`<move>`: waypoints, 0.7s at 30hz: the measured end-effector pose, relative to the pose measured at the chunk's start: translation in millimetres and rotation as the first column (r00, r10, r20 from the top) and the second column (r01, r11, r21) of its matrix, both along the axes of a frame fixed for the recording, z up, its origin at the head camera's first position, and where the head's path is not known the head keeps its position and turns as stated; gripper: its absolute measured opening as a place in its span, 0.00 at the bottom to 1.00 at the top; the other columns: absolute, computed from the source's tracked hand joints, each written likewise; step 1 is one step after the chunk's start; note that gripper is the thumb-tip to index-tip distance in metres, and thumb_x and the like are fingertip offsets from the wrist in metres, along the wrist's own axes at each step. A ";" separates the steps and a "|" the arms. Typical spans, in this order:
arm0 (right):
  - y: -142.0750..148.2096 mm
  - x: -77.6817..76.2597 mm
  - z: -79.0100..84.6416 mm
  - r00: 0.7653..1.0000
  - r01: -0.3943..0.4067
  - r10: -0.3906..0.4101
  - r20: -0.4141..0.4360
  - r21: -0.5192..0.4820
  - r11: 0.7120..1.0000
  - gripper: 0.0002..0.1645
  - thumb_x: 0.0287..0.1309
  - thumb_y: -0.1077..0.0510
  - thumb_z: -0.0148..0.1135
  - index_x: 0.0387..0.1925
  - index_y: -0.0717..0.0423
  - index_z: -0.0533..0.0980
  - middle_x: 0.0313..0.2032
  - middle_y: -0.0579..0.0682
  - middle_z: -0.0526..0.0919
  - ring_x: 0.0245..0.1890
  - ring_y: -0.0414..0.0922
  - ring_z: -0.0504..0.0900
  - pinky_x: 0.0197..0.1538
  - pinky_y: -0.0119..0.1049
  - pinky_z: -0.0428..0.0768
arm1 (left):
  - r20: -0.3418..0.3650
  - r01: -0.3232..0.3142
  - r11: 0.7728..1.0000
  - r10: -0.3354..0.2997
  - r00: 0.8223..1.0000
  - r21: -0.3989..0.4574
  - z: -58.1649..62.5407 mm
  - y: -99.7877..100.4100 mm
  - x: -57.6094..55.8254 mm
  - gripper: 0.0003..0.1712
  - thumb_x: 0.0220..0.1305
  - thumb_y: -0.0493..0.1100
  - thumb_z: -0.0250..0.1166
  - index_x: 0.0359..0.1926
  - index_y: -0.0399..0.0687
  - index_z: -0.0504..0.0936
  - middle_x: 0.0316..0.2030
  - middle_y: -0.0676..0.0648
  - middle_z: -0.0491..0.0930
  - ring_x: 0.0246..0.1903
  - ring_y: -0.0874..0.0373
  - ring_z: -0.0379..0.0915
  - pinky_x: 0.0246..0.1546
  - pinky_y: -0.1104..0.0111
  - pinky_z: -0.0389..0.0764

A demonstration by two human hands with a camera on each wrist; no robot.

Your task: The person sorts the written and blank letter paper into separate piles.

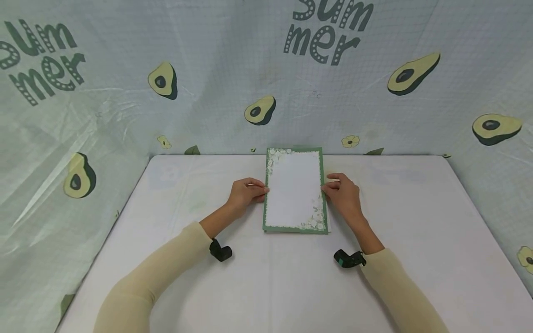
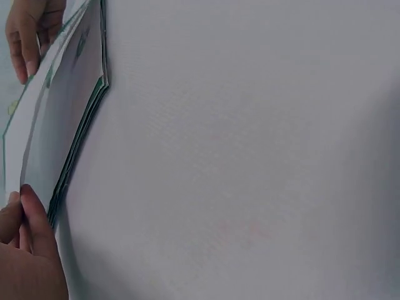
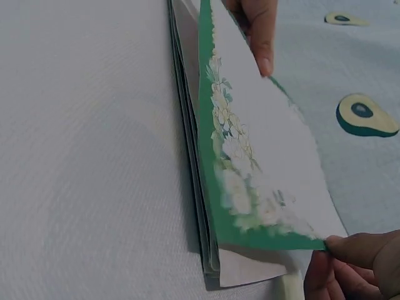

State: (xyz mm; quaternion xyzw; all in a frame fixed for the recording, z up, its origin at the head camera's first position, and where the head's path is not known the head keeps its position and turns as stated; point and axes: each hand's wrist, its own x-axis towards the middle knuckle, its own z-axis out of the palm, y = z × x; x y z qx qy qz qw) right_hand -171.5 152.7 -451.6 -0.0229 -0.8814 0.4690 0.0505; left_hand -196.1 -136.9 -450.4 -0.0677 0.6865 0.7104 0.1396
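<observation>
A sheet of paper (image 1: pixel 293 189) with a green border and white flowers in two corners is held over the middle of the white table. My left hand (image 1: pixel 247 193) pinches its left edge between thumb and fingers, and my right hand (image 1: pixel 344 195) pinches the right edge. In the right wrist view the sheet (image 3: pixel 275 156) slopes, raised on the side where the hands grip. Beneath it lies a stack of green-edged papers (image 3: pixel 199 219). In the left wrist view, the stacked edges (image 2: pixel 81 134) show below the lifted paper. The hands partly hide the sheet's side edges.
The white tabletop (image 1: pixel 208 286) stretches around the papers. Behind and beside it hangs a pale cloth (image 1: pixel 212 60) printed with avocados and lettering. A small black wrist camera (image 1: pixel 220 251) sits at the left wrist, another black camera (image 1: pixel 347 259) at the right.
</observation>
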 end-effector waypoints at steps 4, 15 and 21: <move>-1.7 0.8 -0.3 1.000 0.026 -0.027 -0.008 -0.072 0.997 0.18 0.68 0.59 0.67 0.55 0.64 0.81 0.43 0.61 0.89 0.39 0.52 0.89 0.37 0.29 0.85 | 0.007 -0.029 1.000 0.029 1.000 0.009 -1.2 0.9 0.7 0.11 0.63 0.30 0.70 0.45 0.28 0.82 0.29 0.49 0.87 0.26 0.62 0.83 0.32 0.73 0.87; 1.4 4.5 -7.6 0.996 -0.049 0.056 0.070 -0.096 0.994 0.23 0.65 0.62 0.69 0.60 0.62 0.80 0.49 0.61 0.87 0.45 0.53 0.89 0.35 0.22 0.81 | 0.014 -0.025 1.000 0.025 1.000 0.002 -2.9 0.9 3.7 0.17 0.65 0.28 0.67 0.54 0.26 0.81 0.33 0.48 0.87 0.33 0.64 0.85 0.37 0.73 0.88; 2.6 4.0 -8.6 0.999 -0.012 0.015 0.030 -0.110 0.994 0.19 0.65 0.61 0.69 0.56 0.61 0.83 0.45 0.60 0.89 0.46 0.52 0.89 0.37 0.20 0.82 | -0.001 -0.041 0.999 0.041 0.999 0.016 -4.7 3.1 2.0 0.17 0.65 0.28 0.68 0.54 0.26 0.83 0.45 0.40 0.87 0.35 0.64 0.85 0.40 0.72 0.88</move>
